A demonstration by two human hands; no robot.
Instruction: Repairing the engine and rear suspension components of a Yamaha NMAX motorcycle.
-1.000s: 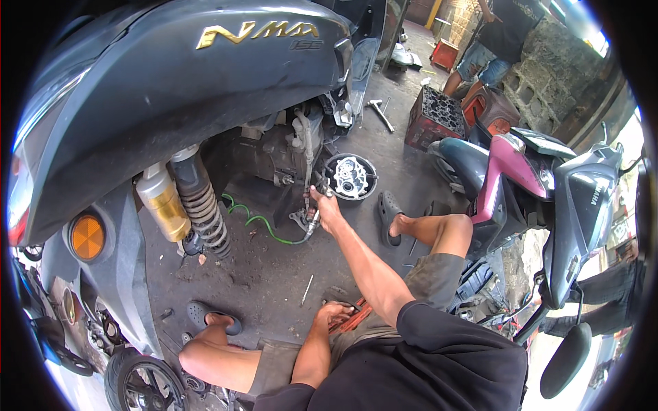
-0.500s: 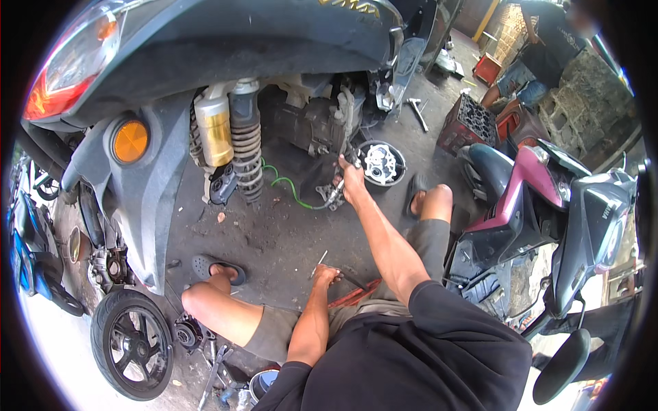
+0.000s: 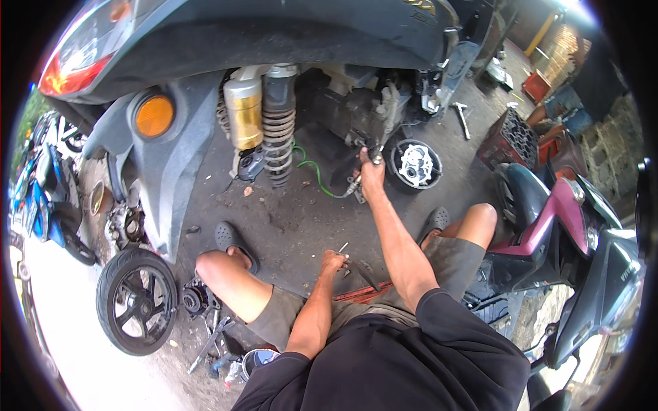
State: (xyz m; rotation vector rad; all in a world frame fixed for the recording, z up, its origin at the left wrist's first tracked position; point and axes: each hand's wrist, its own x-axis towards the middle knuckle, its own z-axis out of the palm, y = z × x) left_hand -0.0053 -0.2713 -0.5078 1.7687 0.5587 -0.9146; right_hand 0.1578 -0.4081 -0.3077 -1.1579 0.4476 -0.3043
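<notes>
My right hand (image 3: 372, 175) is closed around an air tool (image 3: 375, 157), its head against the greasy engine (image 3: 367, 113) under the scooter body. A green air hose (image 3: 312, 170) runs to the tool's lower end. Most of the tool is hidden by my fingers. My left hand (image 3: 333, 259), low between my knees, is closed on a thin metal rod (image 3: 344, 247) that sticks out past the fingers; its kind is too small to tell. Right of my right hand, a silver engine cover (image 3: 415, 164) lies in a round black basin (image 3: 421, 187).
A gold-bodied shock absorber with a coil spring (image 3: 278, 133) hangs left of the engine. At lower left lie a wheel (image 3: 137, 301) and loose parts. A hammer (image 3: 462, 120), a crate (image 3: 507, 140) and a pink-and-black scooter (image 3: 548, 219) are right. A person (image 3: 565, 106) sits behind.
The whole view has shifted, moving the scene rightward. The rod in my left hand has swung from pointing up-left to up-right. My right hand stays at the engine with the air tool.
</notes>
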